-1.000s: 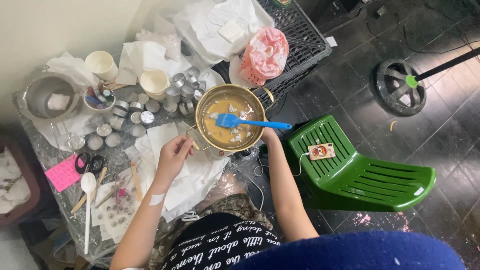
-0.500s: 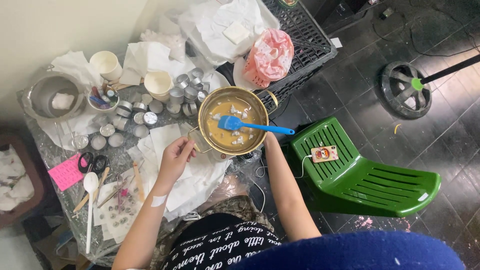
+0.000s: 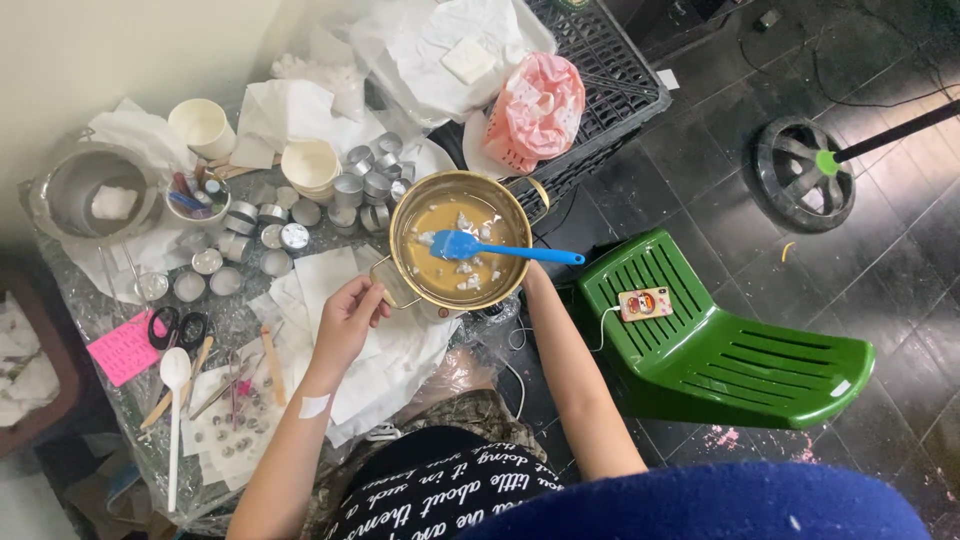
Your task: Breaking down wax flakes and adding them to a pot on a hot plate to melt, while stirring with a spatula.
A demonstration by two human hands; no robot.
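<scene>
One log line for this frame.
left hand: on pot handle | right hand: hidden under pot | spatula: resting in pot

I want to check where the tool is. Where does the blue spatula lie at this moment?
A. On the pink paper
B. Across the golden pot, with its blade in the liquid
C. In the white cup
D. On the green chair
B. The blue spatula rests across the golden pot, blade in the tan liquid, handle sticking out over the rim toward the green chair.
</scene>
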